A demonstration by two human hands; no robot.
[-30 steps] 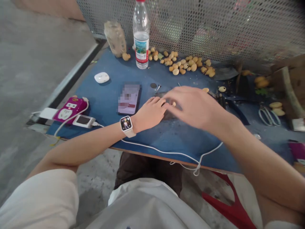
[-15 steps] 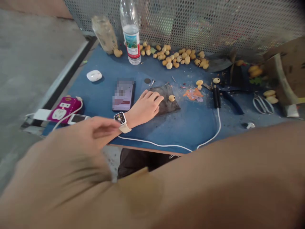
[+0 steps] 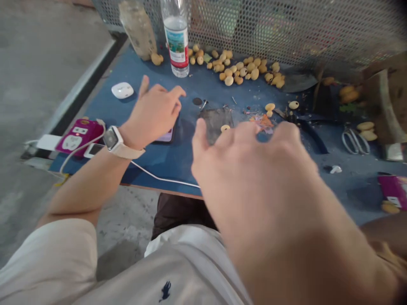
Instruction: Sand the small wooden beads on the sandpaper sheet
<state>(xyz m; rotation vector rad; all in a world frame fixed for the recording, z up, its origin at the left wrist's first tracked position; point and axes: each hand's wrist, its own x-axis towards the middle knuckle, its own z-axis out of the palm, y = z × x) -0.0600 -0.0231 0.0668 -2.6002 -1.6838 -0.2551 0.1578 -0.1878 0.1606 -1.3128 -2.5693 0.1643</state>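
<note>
My left hand [image 3: 155,111], with a white watch on its wrist, is above the phone [image 3: 167,136] and covers most of it. Its fingers are apart and somewhat bent, holding nothing. My right hand [image 3: 251,178] is large and blurred in front of the camera, fingers spread, with nothing seen in it. Beyond it lies a dark flat pouch [image 3: 213,116] with a small holed tan gourd [image 3: 225,128] at its edge. Orange scraps [image 3: 262,121] lie past my right fingertips. The tool with the white cable is mostly hidden by my right hand.
Behind stand a water bottle [image 3: 177,47], a cloudy jar [image 3: 138,31] and a row of small gourds [image 3: 241,71]. At left are a white case [image 3: 122,90] and a purple power strip [image 3: 76,136]. Scissors [image 3: 355,140], blue-handled pliers [image 3: 313,134] and a cardboard box [image 3: 386,97] are at right.
My left hand has lifted from the dark pouch and moved left over the phone. My right hand has swung from the left side to the right, uncrossing the arms. The view has shifted slightly.
</note>
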